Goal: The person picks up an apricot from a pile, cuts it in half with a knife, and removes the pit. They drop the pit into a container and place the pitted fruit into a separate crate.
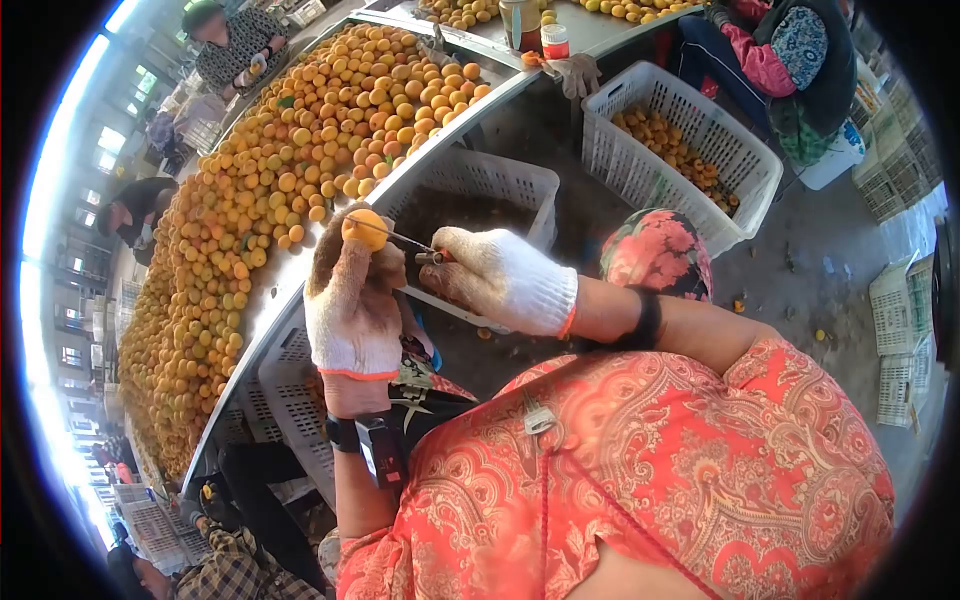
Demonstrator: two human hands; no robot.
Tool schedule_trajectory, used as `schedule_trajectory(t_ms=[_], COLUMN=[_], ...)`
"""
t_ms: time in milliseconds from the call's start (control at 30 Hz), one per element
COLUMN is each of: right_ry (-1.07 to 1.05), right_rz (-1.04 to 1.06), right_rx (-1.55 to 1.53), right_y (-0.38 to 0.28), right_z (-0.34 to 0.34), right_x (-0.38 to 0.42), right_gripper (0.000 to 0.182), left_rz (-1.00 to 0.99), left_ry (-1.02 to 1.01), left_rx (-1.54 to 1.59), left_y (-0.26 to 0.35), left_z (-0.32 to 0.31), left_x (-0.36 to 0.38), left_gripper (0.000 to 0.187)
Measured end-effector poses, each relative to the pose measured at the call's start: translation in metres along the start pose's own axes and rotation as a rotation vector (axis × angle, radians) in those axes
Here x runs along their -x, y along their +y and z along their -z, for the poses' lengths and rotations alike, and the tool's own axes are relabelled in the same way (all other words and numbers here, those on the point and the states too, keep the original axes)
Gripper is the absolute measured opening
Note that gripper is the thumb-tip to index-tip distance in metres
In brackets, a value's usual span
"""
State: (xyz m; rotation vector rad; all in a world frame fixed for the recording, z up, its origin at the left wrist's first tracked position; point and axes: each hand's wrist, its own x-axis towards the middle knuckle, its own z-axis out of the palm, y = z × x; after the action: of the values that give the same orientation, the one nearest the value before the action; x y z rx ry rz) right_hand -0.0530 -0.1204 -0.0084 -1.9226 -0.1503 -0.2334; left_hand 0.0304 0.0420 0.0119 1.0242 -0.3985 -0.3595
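Observation:
My left hand [350, 300], in a stained white knit glove, is closed around an orange-yellow apricot [365, 229] above the table edge. My right hand [505, 280], gloved the same way, grips a thin metal tool [408, 241]. The tool's slim shaft reaches across to the apricot and appears to meet its side; whether it cuts in is not clear. Part of its handle is hidden in my right fingers. Below both hands stands a white plastic crate [530, 180], dark inside. A large heap of apricots [300, 150] covers the metal table [285, 285] beside my left hand.
Another white crate [745, 160] holds apricot pieces at upper right. A red-and-white jar [554, 42] and a glove [575, 75] are at the far table corner. Co-workers sit around the table. Stacked crates [895, 310] stand at the right, and scraps dot the floor.

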Motion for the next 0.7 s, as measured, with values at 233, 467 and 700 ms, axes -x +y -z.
schedule_trajectory(t_ms=[233, 467, 700], right_ry=[0.076, 0.140, 0.314], right_rz=[0.102, 0.092, -0.120], right_rx=[0.131, 0.339, 0.320], right_y=[0.001, -0.010, -0.030], right_z=[0.000, -0.006, 0.017], right_x=[0.007, 0.023, 0.049], right_gripper=[0.025, 0.021, 0.021], left_rz=[0.007, 0.107, 0.118], left_ry=[0.019, 0.004, 0.088], left_rx=[0.008, -0.125, 0.051], left_y=[0.001, -0.004, 0.004], left_z=[-0.009, 0.004, -0.105], left_x=[0.007, 0.018, 0.031], left_gripper=[0.036, 0.036, 0.011])
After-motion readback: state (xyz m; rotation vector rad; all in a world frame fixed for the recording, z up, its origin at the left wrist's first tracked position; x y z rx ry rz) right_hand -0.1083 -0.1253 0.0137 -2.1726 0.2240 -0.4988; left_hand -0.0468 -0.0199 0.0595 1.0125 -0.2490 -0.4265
